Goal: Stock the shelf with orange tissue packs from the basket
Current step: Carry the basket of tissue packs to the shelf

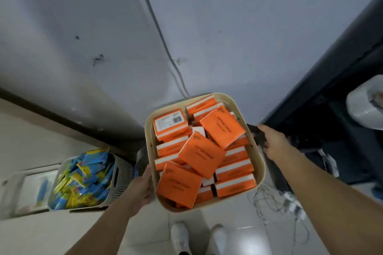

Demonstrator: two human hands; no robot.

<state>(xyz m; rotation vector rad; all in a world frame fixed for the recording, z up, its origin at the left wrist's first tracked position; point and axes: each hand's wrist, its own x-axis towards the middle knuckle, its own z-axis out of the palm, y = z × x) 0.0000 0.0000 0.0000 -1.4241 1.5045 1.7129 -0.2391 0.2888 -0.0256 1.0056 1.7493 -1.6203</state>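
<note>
Observed: cream basket (260,161), full of orange tissue packs (202,155). Left hand (141,190) grips its left rim; right hand (273,143) grips its right side.

Left hand (139,189) fingers behind basket (148,141)

You faced a pale grey wall (228,27) that filled the upper frame, scuffed dark in places, with two thin cables (159,33) running down its middle. At left a dark skirting (51,113) met pale, glossy floor tiles (41,234). A dark unit (331,93) lined the right edge, with a white roll (364,107) beside it. Tangled wires (273,203) lay on the floor at lower right. The light was dim.
</note>
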